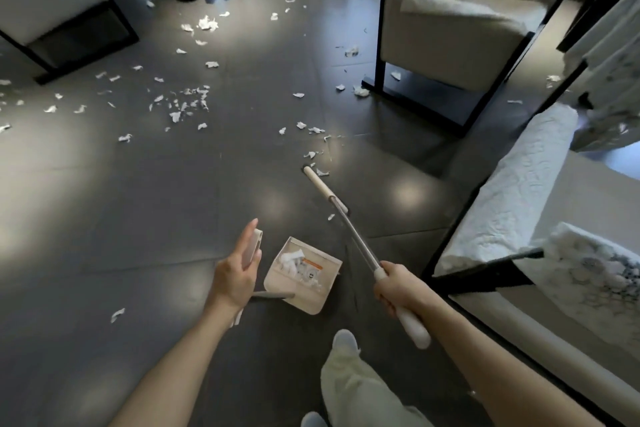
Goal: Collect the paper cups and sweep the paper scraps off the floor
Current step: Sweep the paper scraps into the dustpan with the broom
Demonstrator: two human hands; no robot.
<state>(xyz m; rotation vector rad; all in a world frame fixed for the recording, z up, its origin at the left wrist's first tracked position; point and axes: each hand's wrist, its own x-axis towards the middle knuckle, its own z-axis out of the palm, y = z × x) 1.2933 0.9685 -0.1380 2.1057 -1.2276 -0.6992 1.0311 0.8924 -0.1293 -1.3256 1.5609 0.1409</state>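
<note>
A long broom with a metal pole and a cream head (353, 239) is held in the right grip (398, 288), whose fingers are wrapped round the cream handle at the pole's near end. The left grip (235, 274) is set on the cream top of the handle of a cream plastic dustpan (306, 300). That top seems to be pinched between the thumb and nearly straight fingers, though the thumb is hidden.

The pan rests on the dark grey tiled floor (138, 204), just beside the pole, with some paper already lying in it. White torn paper scraps (183, 104) are strewn widely across the tiles. A few lie touching or just beside the broom head, and many more are well apart from it, further out. No paper cups can be made out.

The step in hand is judged to be the drawing of the nearest scraps back toward the pan. Short, low strokes are advised, with the bristles kept pressed to the tile so that the light paper is dragged rather than flicked aside. The pan's mouth should be turned toward the broom head and its lip held flat against the floor. Scraps lodged by the black frames of the cream upholstered armchairs (450, 45) are best hooked out into the open first.
</note>
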